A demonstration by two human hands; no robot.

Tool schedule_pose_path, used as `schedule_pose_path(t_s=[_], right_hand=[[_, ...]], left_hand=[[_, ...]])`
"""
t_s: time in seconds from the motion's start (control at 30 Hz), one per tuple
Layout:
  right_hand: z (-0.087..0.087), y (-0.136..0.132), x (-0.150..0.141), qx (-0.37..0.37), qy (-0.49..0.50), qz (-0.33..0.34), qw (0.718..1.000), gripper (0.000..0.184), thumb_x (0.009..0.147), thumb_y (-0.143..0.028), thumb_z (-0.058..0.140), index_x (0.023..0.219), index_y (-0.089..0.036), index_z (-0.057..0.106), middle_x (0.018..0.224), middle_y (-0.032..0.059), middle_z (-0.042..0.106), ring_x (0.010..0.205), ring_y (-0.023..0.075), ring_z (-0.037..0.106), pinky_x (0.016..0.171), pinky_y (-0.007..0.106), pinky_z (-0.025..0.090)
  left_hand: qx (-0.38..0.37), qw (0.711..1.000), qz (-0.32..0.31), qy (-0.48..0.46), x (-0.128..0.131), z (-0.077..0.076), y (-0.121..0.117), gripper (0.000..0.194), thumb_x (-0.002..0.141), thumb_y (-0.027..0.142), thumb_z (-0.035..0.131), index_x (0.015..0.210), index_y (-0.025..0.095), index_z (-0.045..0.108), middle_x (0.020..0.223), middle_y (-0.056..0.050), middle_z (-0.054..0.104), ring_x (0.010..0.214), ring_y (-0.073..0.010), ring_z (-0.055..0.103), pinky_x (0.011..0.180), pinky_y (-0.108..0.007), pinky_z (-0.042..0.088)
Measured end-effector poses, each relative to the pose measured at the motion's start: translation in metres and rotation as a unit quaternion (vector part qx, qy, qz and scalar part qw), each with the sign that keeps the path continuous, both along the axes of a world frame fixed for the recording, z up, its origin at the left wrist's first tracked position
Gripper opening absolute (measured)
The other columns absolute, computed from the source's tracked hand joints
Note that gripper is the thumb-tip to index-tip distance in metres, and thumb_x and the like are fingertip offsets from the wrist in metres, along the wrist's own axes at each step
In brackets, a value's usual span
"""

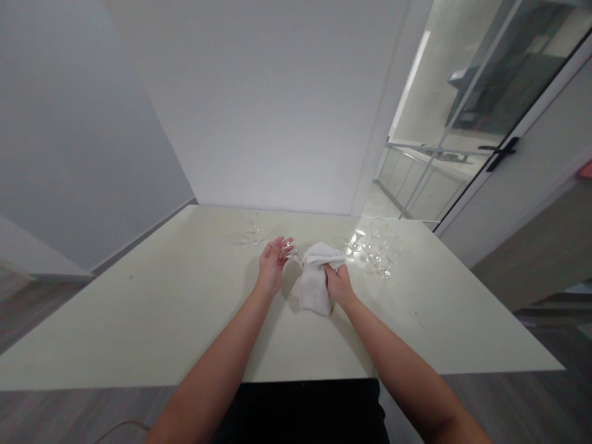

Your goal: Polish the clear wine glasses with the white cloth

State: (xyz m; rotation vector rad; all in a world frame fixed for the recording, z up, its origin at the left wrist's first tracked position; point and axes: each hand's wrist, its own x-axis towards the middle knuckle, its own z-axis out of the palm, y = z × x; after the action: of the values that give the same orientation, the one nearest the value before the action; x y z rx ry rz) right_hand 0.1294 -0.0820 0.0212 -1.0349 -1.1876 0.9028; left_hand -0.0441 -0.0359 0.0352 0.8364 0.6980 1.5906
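My left hand (pixel 272 262) is closed around a clear stemmed glass (pixel 291 251), held above the table and tipped toward the right. The glass is see-through and partly covered by my fingers, so its full outline is hard to make out. In my right hand (pixel 339 283) is a white cloth (pixel 316 287), bunched at the top and hanging down in folds. The cloth's left edge is right beside the glass; whether they touch I cannot tell.
One clear stemmed glass (pixel 253 228) stands at the back left of the pale table (pixel 152 314). Several more clear glasses (pixel 377 246) stand grouped at the back right. A white wall (pixel 277 111) borders the far edge, with a glazed door (pixel 462 123) to the right.
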Motion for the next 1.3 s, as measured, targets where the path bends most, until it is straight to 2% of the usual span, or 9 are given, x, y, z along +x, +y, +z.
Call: schedule_pose_path(t_s=[0.1, 0.27, 0.43, 0.63, 0.8, 0.93, 1.03, 1.17, 1.3], right_hand=[[-0.003, 0.004, 0.002, -0.064, 0.090, -0.020, 0.994, 0.049, 0.081, -0.053, 0.061, 0.115, -0.018, 0.063, 0.119, 0.0092, 0.069, 0.114, 0.0253, 0.062, 0.102, 0.040, 0.046], [-0.007, 0.001, -0.005, -0.160, 0.105, 0.129, 0.973, 0.058, 0.082, -0.064, 0.057, 0.118, -0.018, 0.063, 0.116, 0.0089, 0.071, 0.112, 0.0243, 0.065, 0.099, 0.040, 0.050], [-0.017, -0.001, -0.007, -0.164, 0.054, 0.073, 0.982, 0.045, 0.081, -0.052, 0.063, 0.110, -0.017, 0.066, 0.112, 0.0107, 0.072, 0.106, 0.0259, 0.066, 0.098, 0.043, 0.050], [-0.029, 0.012, -0.003, -0.087, 0.008, 0.067, 0.994, 0.040, 0.080, -0.043, 0.061, 0.110, -0.016, 0.066, 0.113, 0.0097, 0.071, 0.104, 0.0236, 0.066, 0.098, 0.042, 0.049], [-0.021, 0.012, -0.001, -0.083, -0.029, 0.057, 0.995, 0.032, 0.076, -0.039, 0.063, 0.097, -0.014, 0.068, 0.099, 0.0093, 0.073, 0.087, 0.0235, 0.067, 0.085, 0.041, 0.052], [-0.011, -0.003, -0.009, -0.029, -0.084, 0.134, 0.987, 0.026, 0.080, -0.037, 0.061, 0.091, -0.015, 0.069, 0.089, 0.0053, 0.072, 0.083, 0.0197, 0.064, 0.080, 0.033, 0.050], [-0.007, -0.013, -0.015, -0.049, -0.137, 0.236, 0.961, 0.019, 0.078, -0.032, 0.062, 0.083, -0.014, 0.068, 0.079, 0.0017, 0.068, 0.074, 0.0154, 0.059, 0.072, 0.027, 0.048], [-0.006, -0.017, -0.015, -0.101, -0.193, 0.376, 0.901, 0.021, 0.074, -0.032, 0.069, 0.083, -0.013, 0.067, 0.074, -0.0011, 0.064, 0.067, 0.0118, 0.054, 0.067, 0.025, 0.045], [-0.003, -0.017, -0.011, -0.121, -0.199, 0.441, 0.867, 0.030, 0.074, -0.039, 0.073, 0.087, -0.013, 0.067, 0.075, -0.0012, 0.064, 0.067, 0.0109, 0.052, 0.066, 0.024, 0.044]], left_hand=[[0.002, 0.999, 0.015, -0.034, -0.005, 0.002, 0.001, 0.047, 0.076, 0.054, 0.073, 0.107, 0.021, 0.060, 0.123, -0.011, 0.068, 0.097, -0.0161, 0.069, 0.086, -0.031, 0.053], [0.057, 0.996, -0.066, 0.006, -0.002, 0.006, -0.011, 0.053, 0.078, 0.052, 0.073, 0.121, 0.027, 0.056, 0.143, -0.011, 0.055, 0.115, -0.0201, 0.064, 0.093, -0.035, 0.052], [0.093, 0.984, -0.143, 0.060, 0.001, 0.010, -0.019, 0.066, 0.071, 0.043, 0.082, 0.128, 0.028, 0.051, 0.143, -0.014, 0.054, 0.121, -0.0259, 0.061, 0.095, -0.041, 0.052], [0.127, 0.980, -0.087, 0.126, 0.005, 0.009, -0.016, 0.067, 0.068, 0.033, 0.085, 0.125, 0.025, 0.051, 0.132, -0.014, 0.061, 0.113, -0.0248, 0.065, 0.097, -0.043, 0.051], [0.144, 0.976, 0.019, 0.164, 0.001, 0.005, -0.009, 0.068, 0.066, 0.033, 0.085, 0.125, 0.027, 0.051, 0.133, -0.012, 0.059, 0.121, -0.0256, 0.060, 0.099, -0.042, 0.049], [0.140, 0.972, 0.075, 0.173, -0.005, 0.000, 0.000, 0.068, 0.065, 0.033, 0.085, 0.124, 0.027, 0.052, 0.135, -0.013, 0.058, 0.125, -0.0256, 0.057, 0.101, -0.042, 0.047], [0.139, 0.973, 0.057, 0.174, -0.006, -0.004, 0.002, 0.067, 0.068, 0.034, 0.084, 0.126, 0.027, 0.051, 0.133, -0.013, 0.059, 0.121, -0.0254, 0.060, 0.099, -0.043, 0.049], [0.148, 0.967, 0.006, 0.209, 0.003, -0.006, -0.002, 0.066, 0.070, 0.032, 0.083, 0.128, 0.027, 0.050, 0.134, -0.013, 0.059, 0.121, -0.0256, 0.060, 0.098, -0.045, 0.050], [0.137, 0.964, -0.055, 0.222, 0.012, -0.012, -0.003, 0.066, 0.075, 0.034, 0.079, 0.133, 0.027, 0.048, 0.135, -0.013, 0.058, 0.119, -0.0252, 0.061, 0.100, -0.046, 0.049]])
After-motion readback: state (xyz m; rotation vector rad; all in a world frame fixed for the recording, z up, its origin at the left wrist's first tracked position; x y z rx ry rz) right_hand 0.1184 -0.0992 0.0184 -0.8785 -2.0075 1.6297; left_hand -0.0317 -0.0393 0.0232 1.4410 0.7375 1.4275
